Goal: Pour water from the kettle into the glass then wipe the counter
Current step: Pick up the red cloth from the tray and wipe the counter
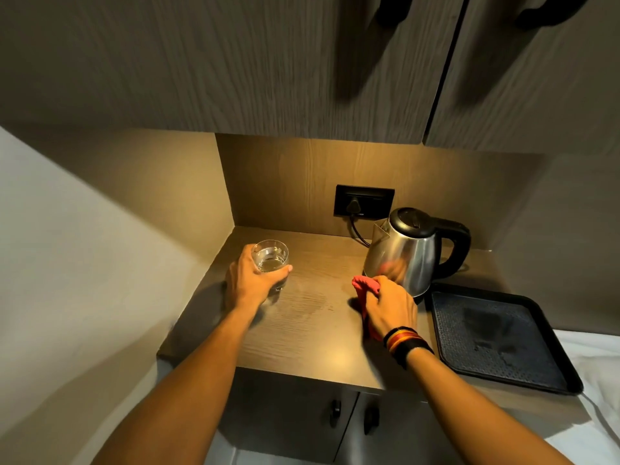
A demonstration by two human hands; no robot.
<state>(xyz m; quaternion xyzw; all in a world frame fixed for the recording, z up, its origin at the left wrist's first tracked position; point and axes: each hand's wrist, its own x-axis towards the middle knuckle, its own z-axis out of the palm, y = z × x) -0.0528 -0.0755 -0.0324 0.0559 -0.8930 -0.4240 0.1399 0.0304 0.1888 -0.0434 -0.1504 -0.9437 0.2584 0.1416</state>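
A clear glass (271, 260) with water in it stands at the left of the wooden counter (312, 323). My left hand (250, 280) is wrapped around it. A steel kettle (411, 253) with a black lid and handle stands upright at the back right, its spout facing left. Just in front of the kettle, my right hand (391, 308) grips a red cloth (364, 285) pressed onto the counter. A faint damp streak shows on the counter between the two hands.
A black textured tray (496, 337) lies on the counter to the right of my right hand. A black wall socket (364, 201) with a plug and cord sits behind the kettle. Cabinets hang overhead and cupboard doors are below. A wall closes the left side.
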